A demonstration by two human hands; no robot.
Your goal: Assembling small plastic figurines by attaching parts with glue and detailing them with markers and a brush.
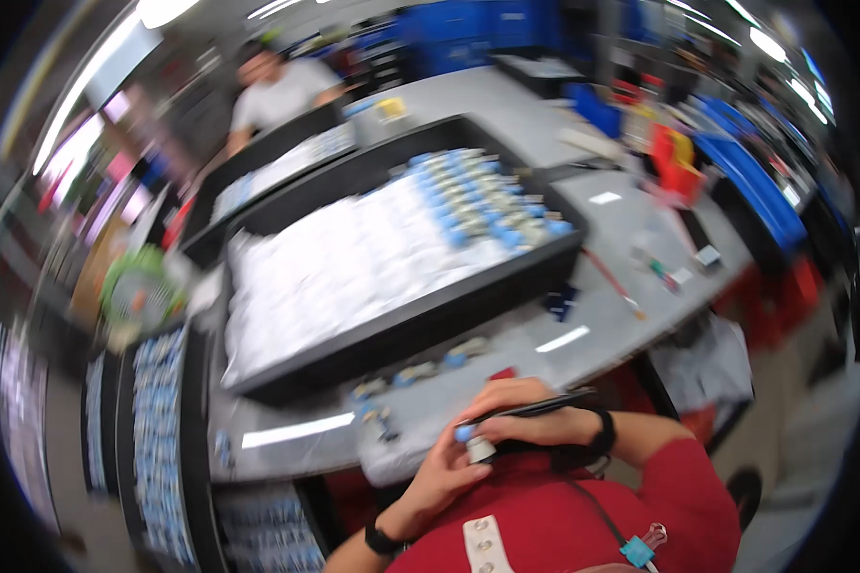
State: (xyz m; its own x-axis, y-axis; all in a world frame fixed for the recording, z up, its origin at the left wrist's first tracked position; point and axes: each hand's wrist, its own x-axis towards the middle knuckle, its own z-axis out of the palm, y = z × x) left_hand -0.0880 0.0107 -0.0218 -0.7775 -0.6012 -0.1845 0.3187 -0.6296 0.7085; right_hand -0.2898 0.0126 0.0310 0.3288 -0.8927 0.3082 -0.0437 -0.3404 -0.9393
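Observation:
Close to my body, over the near table edge, my left hand (441, 474) pinches a small part (481, 449) with a blue end and a whitish body. My right hand (529, 418) is closed around a slim black pen-shaped tool (545, 405), and its fingers meet the part's blue end. What the tool's tip touches is hidden. Just beyond my hands several similar blue-and-cream parts (464, 352) lie on the table. Farther back stands a large black tray (401, 320), with rows of such parts (483, 196) at its right and white wrapping (344, 258) over the rest.
A second black tray (189, 215) stands behind at the left, near a person in a white top (287, 94). Trays of blue parts (160, 430) and a green fan (141, 291) are at the left. On the right lie a red stick-like tool (613, 283) and blue bins (750, 186).

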